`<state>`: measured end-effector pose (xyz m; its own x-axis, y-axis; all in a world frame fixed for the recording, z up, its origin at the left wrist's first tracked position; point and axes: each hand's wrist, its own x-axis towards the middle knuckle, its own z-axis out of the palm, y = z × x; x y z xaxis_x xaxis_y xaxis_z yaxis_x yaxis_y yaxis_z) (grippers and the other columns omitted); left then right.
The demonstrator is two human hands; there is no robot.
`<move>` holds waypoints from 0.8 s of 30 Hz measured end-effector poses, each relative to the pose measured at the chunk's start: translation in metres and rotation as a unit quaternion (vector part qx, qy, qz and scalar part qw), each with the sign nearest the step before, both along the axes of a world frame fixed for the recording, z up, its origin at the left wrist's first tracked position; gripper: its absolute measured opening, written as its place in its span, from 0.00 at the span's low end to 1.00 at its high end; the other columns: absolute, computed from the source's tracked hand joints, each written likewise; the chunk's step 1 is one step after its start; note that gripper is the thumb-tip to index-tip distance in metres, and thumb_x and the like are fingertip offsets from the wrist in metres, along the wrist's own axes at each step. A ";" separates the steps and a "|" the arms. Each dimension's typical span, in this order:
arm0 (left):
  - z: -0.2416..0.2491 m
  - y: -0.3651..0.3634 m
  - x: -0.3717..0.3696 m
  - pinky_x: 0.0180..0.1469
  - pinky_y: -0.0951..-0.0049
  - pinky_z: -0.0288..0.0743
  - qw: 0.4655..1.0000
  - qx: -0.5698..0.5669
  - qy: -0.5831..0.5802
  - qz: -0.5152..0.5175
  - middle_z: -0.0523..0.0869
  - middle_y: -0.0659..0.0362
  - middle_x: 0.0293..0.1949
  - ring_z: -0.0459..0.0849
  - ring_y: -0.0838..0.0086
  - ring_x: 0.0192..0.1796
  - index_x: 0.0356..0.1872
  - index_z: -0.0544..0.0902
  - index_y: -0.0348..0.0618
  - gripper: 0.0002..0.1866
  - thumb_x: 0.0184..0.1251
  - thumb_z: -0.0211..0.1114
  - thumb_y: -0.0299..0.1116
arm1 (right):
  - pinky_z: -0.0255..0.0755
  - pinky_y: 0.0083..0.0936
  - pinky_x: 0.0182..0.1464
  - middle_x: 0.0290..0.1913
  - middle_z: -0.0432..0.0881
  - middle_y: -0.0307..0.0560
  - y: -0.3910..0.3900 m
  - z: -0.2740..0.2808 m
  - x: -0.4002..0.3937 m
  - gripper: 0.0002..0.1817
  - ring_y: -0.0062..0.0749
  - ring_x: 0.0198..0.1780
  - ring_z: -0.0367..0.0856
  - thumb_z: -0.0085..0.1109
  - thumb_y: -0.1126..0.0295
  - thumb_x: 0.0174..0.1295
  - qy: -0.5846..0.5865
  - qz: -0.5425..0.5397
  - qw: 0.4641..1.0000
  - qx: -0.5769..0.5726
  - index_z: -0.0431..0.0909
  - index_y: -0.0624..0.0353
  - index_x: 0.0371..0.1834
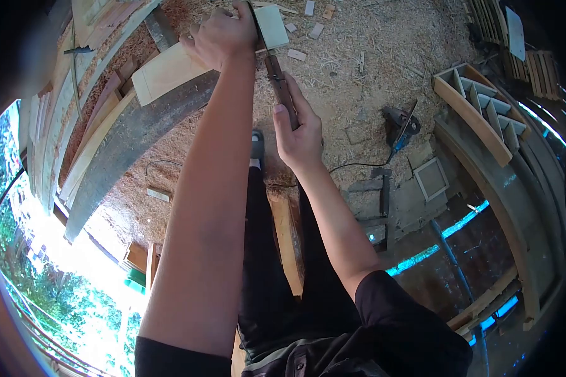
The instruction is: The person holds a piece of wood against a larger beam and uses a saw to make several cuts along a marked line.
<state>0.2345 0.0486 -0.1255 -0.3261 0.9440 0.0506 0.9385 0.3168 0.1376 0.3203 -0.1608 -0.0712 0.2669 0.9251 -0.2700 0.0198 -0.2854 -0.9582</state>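
Note:
My right hand (300, 131) is wrapped around the long brown wooden handle of a knife (280, 88), its thumb lying along the side. The dark, narrow blade is seen nearly edge-on and crosses the board near its far end. A pale, flat wooden board (163, 74) slants from the left toward the top middle. My left hand (223, 36) is closed on that board, just left of the blade. The hand covers the middle of the board, and part of the blade lies at the picture's top edge.
Wood shavings and small offcuts (316, 30) litter the ground. Curved planks (141, 129) stand at the left, under the board. A corded power tool (401, 125) lies at the right, near a compartmented wooden rack (478, 107). A wooden piece (287, 242) lies between the legs.

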 end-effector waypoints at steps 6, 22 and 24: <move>-0.003 -0.001 -0.005 0.78 0.53 0.57 1.000 -0.001 -0.015 -0.024 0.96 0.51 0.45 0.88 0.59 0.59 0.45 0.97 0.55 0.34 0.75 0.51 0.68 | 0.83 0.30 0.40 0.37 0.91 0.59 0.003 0.012 -0.006 0.34 0.39 0.32 0.92 0.62 0.64 0.74 -0.035 -0.008 0.999 -0.028 0.70 0.63 0.82; 0.003 -0.003 0.000 0.78 0.50 0.57 1.000 0.008 0.003 -0.026 0.96 0.49 0.40 0.87 0.55 0.57 0.43 0.97 0.48 0.35 0.76 0.51 0.67 | 0.85 0.40 0.40 0.36 0.91 0.62 0.003 0.009 -0.013 0.33 0.53 0.34 0.93 0.63 0.63 0.71 -0.069 -0.044 0.997 -0.003 0.73 0.59 0.80; 0.002 -0.003 0.000 0.79 0.50 0.56 0.999 0.020 0.015 -0.030 0.96 0.49 0.40 0.87 0.56 0.58 0.44 0.97 0.49 0.36 0.76 0.51 0.68 | 0.85 0.39 0.40 0.36 0.91 0.62 0.003 0.012 -0.011 0.33 0.53 0.35 0.94 0.63 0.63 0.72 -0.056 -0.040 0.997 -0.027 0.74 0.59 0.79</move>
